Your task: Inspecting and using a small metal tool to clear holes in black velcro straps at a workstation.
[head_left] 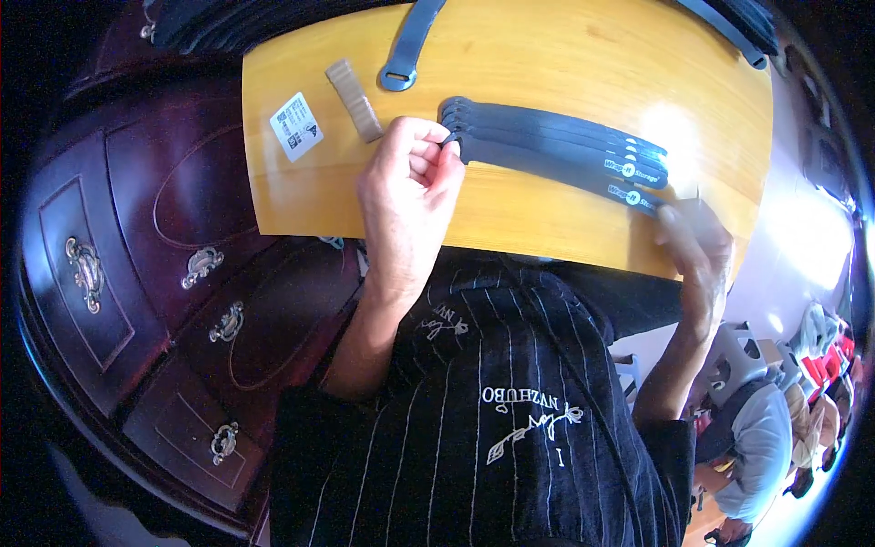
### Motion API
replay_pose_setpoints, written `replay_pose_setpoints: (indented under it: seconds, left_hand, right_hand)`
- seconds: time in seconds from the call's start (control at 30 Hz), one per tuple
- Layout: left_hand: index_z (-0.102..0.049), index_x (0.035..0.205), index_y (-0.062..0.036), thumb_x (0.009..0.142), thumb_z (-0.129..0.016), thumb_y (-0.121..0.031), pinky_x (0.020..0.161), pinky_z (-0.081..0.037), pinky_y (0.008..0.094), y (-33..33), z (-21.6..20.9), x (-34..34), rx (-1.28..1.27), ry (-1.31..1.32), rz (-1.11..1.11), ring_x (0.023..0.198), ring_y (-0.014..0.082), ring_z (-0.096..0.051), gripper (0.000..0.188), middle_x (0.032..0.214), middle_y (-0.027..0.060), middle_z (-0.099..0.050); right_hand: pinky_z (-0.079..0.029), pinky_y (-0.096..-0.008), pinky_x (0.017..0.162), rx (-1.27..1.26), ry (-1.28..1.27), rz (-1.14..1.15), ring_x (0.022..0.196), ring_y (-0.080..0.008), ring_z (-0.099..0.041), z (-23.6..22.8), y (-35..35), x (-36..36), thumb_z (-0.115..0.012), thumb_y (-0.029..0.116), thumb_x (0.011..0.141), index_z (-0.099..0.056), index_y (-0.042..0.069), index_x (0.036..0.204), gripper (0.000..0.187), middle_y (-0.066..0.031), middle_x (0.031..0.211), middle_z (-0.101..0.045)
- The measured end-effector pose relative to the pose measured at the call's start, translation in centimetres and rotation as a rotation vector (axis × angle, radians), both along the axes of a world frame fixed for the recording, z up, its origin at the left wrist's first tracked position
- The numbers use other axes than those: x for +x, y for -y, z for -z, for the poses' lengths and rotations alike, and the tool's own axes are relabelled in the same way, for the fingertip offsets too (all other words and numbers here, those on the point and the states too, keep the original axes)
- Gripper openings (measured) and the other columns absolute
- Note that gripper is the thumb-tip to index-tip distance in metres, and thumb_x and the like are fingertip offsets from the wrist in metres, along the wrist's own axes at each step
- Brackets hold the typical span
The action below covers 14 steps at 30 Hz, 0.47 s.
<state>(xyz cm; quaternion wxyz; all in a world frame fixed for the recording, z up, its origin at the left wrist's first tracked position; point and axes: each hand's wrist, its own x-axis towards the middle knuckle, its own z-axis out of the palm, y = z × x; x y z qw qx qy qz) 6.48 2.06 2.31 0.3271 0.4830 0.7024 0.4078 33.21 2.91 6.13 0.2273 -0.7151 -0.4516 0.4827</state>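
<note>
Several flat black straps (pixel 556 130) lie overlapped in a fanned row on the yellow wooden table (pixel 538 211). Their rounded, slotted ends are at the left, and white print marks their right ends. My left hand (pixel 410 182) is closed, pinching the left end of the nearest black strap (pixel 547 171) between thumb and fingertips. At the other end of that strap, my right hand (pixel 697 244) has its fingers apart and slightly blurred. A fingertip is at the strap's printed end; whether it presses there is unclear.
Left of the straps are a brown ribbed strip (pixel 354 100) and a white printed label (pixel 296 126). Another slotted strap (pixel 412 46) hangs over the far side, near dark bundles (pixel 219 23). Dark carved drawers (pixel 128 219) stand at the left. A seated person (pixel 756 438) is at the lower right.
</note>
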Motion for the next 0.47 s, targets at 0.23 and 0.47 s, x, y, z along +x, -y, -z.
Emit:
replay_pose_setpoints:
  seconds: [0.23, 0.47]
  left_hand:
    - [-0.054, 0.088, -0.0002, 0.081, -0.065, 0.006, 0.053, -0.046, 0.0227, 0.0, -0.2, 0.1, 0.008, -0.022, 0.012, 0.057, 0.0071, -0.053, 0.014, 0.068, 0.0038, -0.058]
    - [-0.054, 0.09, -0.0029, 0.083, -0.063, 0.004, 0.055, -0.044, 0.0209, 0.0, 0.3, 0.2, -0.004, -0.01, 0.043, 0.06, 0.0069, -0.052, 0.013, 0.069, 0.0028, -0.057]
  right_hand:
    - [-0.037, -0.02, 0.06, 0.027, 0.006, -0.001, 0.061, -0.0039, -0.049, 0.6, -0.5, 0.2, -0.073, 0.026, 0.082, -0.065, 0.007, 0.08, 0.021, 0.0026, 0.065, -0.059]
    - [-0.038, -0.0194, 0.061, -0.056, 0.048, 0.036, 0.062, -0.0046, -0.05, 0.8, -0.4, 0.8, -0.076, 0.028, 0.078, -0.067, 0.007, 0.081, 0.023, 0.0037, 0.067, -0.06]
